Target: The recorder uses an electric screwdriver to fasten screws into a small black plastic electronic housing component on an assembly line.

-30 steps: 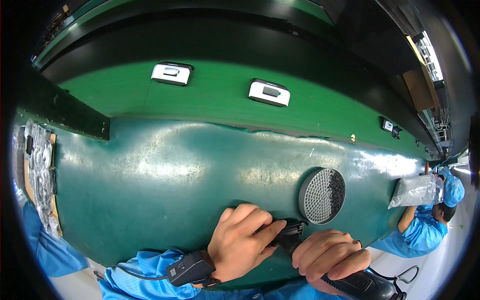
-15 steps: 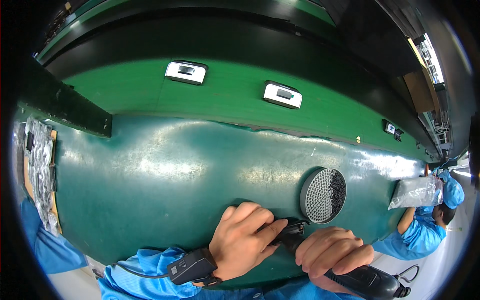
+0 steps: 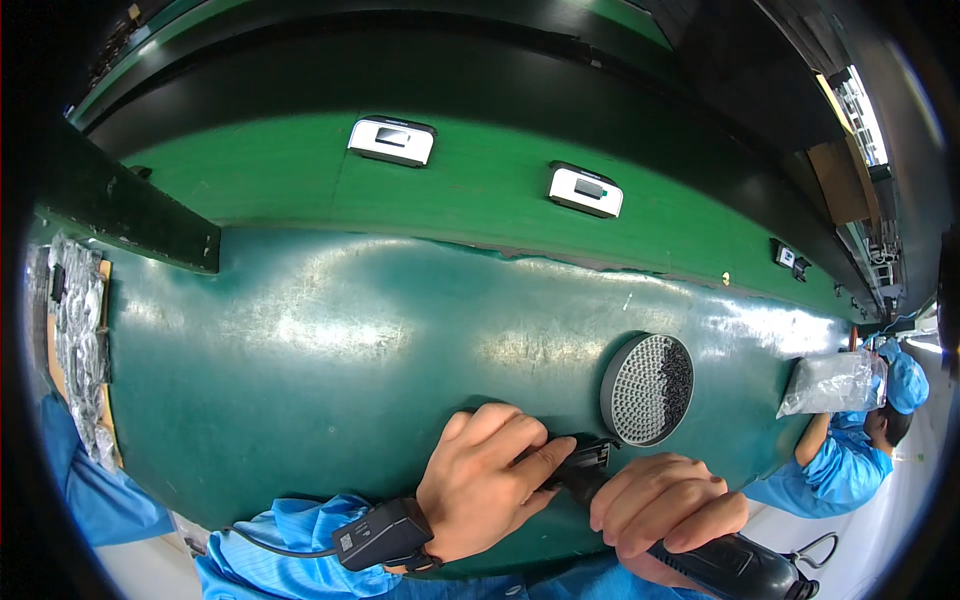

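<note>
My right hand is wrapped around a black electric screwdriver, whose rear end with a wire hanger points to the lower right. Its front end meets a small black part with a few metal contacts showing. My left hand pinches that part on the bench, thumb and fingers closed on it; much of the part is hidden under the fingers. Just beyond my hands lies a round grey dish with a dimpled floor and small black screws heaped along its right side.
Beyond the green bench runs a green conveyor belt carrying white-and-black devices. A dark post stands at left beside wrapped parts. At right sit a clear plastic bag and a co-worker in blue.
The devices on the conveyor have shifted to the right. Both my hands, the screwdriver and the black part stay practically where they were.
</note>
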Tool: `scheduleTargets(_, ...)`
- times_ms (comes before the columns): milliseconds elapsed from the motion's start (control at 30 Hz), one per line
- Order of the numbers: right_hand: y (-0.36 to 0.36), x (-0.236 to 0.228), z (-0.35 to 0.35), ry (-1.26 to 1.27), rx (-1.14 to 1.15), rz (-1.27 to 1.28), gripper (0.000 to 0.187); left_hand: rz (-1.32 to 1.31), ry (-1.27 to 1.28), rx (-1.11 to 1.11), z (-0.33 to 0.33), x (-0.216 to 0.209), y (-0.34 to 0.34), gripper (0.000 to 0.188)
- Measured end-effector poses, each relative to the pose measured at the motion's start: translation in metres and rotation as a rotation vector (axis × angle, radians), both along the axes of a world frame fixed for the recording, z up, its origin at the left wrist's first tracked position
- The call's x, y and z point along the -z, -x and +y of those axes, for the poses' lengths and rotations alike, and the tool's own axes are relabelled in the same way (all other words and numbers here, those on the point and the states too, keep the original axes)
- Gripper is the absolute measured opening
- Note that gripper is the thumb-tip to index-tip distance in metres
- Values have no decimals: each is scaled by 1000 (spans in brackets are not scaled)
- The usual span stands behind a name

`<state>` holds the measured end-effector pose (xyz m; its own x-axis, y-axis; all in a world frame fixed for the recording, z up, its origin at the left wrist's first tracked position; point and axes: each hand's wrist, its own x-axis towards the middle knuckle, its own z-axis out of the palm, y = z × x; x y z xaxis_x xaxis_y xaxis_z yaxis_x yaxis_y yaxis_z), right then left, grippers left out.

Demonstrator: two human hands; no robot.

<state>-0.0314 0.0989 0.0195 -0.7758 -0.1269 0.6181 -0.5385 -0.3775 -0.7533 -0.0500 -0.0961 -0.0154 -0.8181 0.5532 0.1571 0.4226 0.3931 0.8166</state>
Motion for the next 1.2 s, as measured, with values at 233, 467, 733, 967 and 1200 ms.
scheduleTargets(233,2,0,2,-52,-57,-49,22,-26,20,8,-1,-1,1,59)
scheduleTargets(467,3,0,-12,-62,-58,-21,17,6,42,2,-5,-7,1,56)
scheduleTargets(733,-5,-18,-5,67,186,-47,54,24,54,10,-9,-8,-2,56)
scheduleTargets(967,16,-7,25,173,327,-98,82,75,125,10,-14,-9,-5,59)
scheduleTargets(1200,32,3,30,156,319,-54,92,17,174,52,-15,-17,1,64)
